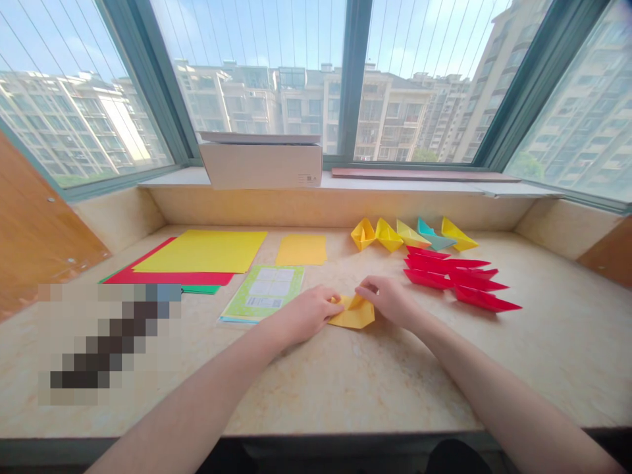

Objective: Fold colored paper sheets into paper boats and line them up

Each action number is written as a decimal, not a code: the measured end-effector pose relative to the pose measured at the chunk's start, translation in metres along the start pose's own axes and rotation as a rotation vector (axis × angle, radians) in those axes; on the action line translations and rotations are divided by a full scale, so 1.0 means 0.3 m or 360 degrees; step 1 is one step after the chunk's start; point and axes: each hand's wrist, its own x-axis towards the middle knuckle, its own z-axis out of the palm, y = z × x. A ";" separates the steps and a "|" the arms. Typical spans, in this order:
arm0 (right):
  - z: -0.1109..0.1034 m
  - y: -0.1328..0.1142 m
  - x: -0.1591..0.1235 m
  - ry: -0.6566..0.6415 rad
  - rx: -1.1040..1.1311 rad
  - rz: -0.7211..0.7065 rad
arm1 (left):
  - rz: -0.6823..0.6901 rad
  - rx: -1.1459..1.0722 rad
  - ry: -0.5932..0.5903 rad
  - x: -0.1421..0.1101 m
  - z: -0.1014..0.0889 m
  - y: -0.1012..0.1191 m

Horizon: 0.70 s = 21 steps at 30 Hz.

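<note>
A partly folded piece of orange-yellow origami paper (353, 317) lies on the counter in front of me. My left hand (313, 313) pinches its left side, thumb and fingers closed on the edge. At its upper right corner, my right hand (385, 296) grips a raised flap between thumb and fingers. Just left of my left hand is a pack of paper (276, 286) with a green patterned cover and a white label. Behind it rests a flat orange-yellow sheet (302, 250). To the right of my right hand sit several red paper boats (474, 280) in overlapping rows.
Yellow, red and green sheets (200, 251) are stacked at the left. Several yellow and blue paper boats (390, 235) line the back right. A white box (261, 161) stands on the window ledge. A blurred-out patch (111, 342) covers something at the left front.
</note>
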 end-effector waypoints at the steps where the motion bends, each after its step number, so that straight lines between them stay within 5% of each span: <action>1: 0.005 -0.001 0.001 0.0037 0.0011 0.0027 | 0.0009 0.0000 0.0015 0.000 0.000 -0.001; 21: 0.005 0.011 0.019 0.0096 0.0036 0.0075 | 0.0049 0.0209 0.0069 -0.001 0.055 -0.028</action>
